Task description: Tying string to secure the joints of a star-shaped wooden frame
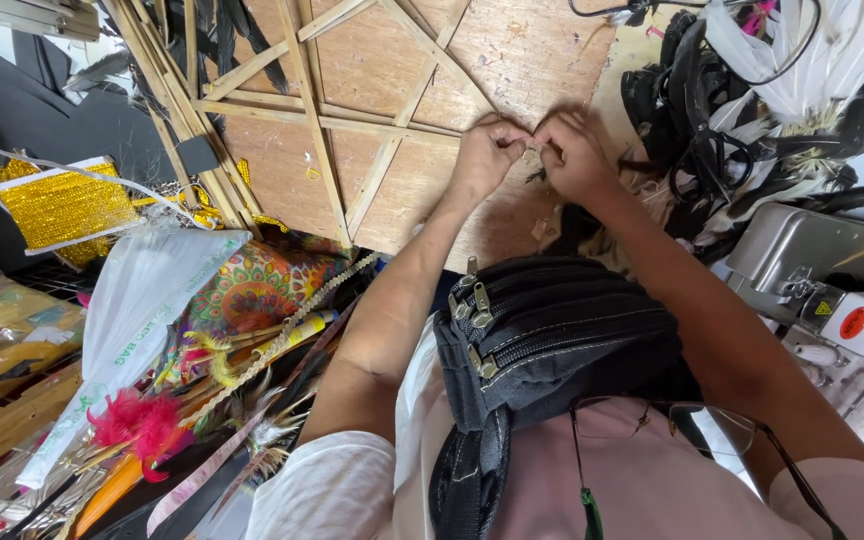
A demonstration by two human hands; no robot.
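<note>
Two bare hands meet near the top middle of the frame, knuckles almost touching, over a bamboo strip frame (352, 125) that lies on a worn wooden board (532, 50). The left hand (485, 153) has its fingers curled tight, thumb pressed to forefinger, and the right hand (574, 152) is pinched the same way; each grip is closed on something very small at the spot where several strips cross, but what sits between the fingertips is too small and too hidden to tell. The frame itself spreads from that crossing toward the upper left of the frame, its thin pale slats forming triangles flat against the board.

Below the hands, in the lower middle, a dark denim pouch with zips (552, 330) hangs at the person's chest, and a pair of glasses (692, 430) dangles just under it against a pink shirt. To the upper right lies a heap of white and black feathers (802, 70) with dark cords tangled among them. A grey machine with a red round sticker (842, 300) stands at the right edge. At the left, a roll of gold sequin trim (57, 205) rests near a white plastic bag (142, 300), a colourful patterned cloth (257, 285) and a tuft of pink feathers (137, 420) in the lower left corner.
</note>
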